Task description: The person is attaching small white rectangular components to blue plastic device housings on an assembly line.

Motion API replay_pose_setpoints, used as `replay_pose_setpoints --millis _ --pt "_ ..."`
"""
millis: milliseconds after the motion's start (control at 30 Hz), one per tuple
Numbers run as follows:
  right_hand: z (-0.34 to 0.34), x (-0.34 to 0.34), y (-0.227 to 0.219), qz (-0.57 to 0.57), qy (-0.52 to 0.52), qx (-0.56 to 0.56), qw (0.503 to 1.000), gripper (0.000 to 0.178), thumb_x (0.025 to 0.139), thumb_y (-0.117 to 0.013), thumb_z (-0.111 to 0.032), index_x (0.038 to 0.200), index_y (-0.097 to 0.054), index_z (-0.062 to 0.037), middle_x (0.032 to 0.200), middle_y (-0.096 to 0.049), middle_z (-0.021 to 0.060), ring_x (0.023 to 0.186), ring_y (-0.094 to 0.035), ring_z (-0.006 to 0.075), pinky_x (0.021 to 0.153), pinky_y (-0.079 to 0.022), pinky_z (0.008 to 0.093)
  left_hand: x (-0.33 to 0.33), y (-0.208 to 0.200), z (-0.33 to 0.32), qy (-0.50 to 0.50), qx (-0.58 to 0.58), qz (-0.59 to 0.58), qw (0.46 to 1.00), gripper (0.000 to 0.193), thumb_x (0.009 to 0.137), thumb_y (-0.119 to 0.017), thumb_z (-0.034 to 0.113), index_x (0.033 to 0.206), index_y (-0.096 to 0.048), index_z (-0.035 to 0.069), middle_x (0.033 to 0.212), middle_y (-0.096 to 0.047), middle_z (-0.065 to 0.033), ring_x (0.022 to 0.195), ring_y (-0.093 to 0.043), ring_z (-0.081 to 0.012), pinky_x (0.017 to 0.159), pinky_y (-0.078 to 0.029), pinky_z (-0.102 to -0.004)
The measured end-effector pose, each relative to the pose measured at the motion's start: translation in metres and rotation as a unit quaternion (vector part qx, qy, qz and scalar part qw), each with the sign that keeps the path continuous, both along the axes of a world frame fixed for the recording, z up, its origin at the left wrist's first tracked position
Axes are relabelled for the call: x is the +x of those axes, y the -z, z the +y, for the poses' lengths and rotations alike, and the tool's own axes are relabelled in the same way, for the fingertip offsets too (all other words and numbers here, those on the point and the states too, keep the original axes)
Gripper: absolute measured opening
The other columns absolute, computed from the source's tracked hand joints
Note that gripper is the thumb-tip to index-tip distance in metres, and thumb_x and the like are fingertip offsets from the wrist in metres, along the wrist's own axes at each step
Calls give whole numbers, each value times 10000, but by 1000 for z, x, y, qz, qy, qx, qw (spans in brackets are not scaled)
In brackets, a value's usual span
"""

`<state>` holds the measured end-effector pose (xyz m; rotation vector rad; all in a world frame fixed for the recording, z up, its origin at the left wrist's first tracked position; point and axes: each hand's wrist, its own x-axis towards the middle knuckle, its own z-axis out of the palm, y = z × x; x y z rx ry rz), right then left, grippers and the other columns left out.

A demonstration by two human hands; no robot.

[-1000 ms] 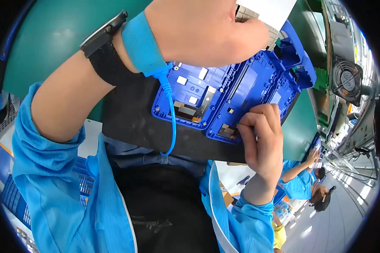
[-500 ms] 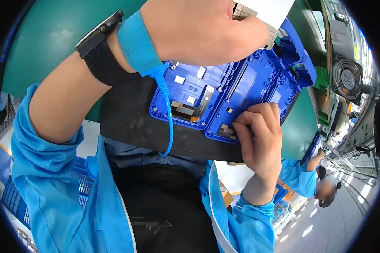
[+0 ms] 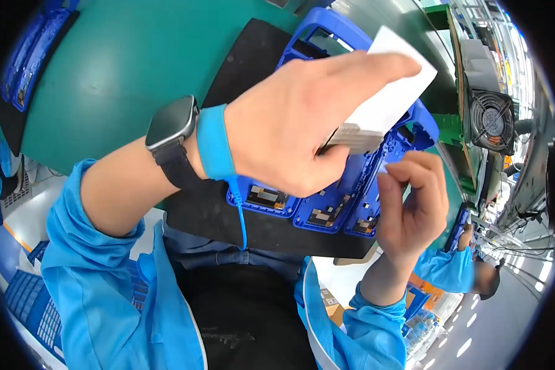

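My left hand (image 3: 290, 123) grips a white sheet (image 3: 396, 83) carrying rows of small grey rectangular pads (image 3: 362, 139). It hovers over several blue plastic housings (image 3: 317, 223) lying side by side, hiding much of them. Dark electronic parts (image 3: 268, 197) sit inside the housings. Just right of the sheet, my right hand (image 3: 418, 206) is raised above the right-hand housing, thumb and forefinger pinched together. A tiny pale bit may show at its fingertips, too small to name. A blue wristband (image 3: 216, 143) with a cord and a dark watch (image 3: 172, 120) circle my left wrist.
Beneath the housings lies a black mat (image 3: 194, 213) on a green table (image 3: 123, 61). More blue housings (image 3: 37, 55) rest at the far left. A fan (image 3: 493, 121) stands at the right beyond the table edge. A co-worker's blue sleeve (image 3: 447, 269) shows at lower right.
My right hand has lifted off the housing and moved right. My left hand has turned with the sheet, uncovering more of it and its pads. The whole view has shifted.
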<state>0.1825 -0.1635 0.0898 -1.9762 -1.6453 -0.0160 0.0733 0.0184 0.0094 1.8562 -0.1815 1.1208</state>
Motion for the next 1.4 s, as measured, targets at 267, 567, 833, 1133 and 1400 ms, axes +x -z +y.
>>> replay_pose_setpoints --millis 267,567,833,1133,1400 --pt "42 4 3 -30 -116 28 992 197 749 -760 63 908 -668 -10 887 -607 120 741 -617 273 623 -505 347 0 -2 2 77 -14 28 997 874 598 -608 -15 1450 -414 8 1168 -623 -256 940 -657 -450 741 -571 -459" --pt "48 9 8 -68 -152 -15 986 224 736 -750 65 919 -644 -8 883 -584 121 735 -602 292 604 -499 377 0 1 6 105 -34 34 993 856 597 -594 -28 1436 -424 -36 1127 -636 -271 987 -649 -454 807 -565 -454" --pt "39 12 12 -89 -166 -16 982 262 733 -727 79 943 -604 -19 880 -572 130 728 -596 304 587 -488 382 2 2 4 115 -65 66 989 781 648 -597 1 1409 -442 -83 1162 -637 -298 1037 -645 -455 836 -561 -444" --pt "28 18 7 -10 -46 7 999 151 828 -626 124 893 -569 1 877 -568 128 722 -579 250 629 -479 327 2 3 5 43 -44 29 998 755 681 -618 35 1405 -442 -86 1198 -624 -298 1070 -637 -452 905 -543 -437" --pt "37 -25 12 105 -196 -159 962 192 758 -701 78 895 -600 -11 868 -568 139 729 -596 335 625 -505 402 -9 -18 29 -214 -41 26 976 700 774 -591 65 1411 -366 -120 1117 -607 -326 997 -646 -424 884 -514 -419"
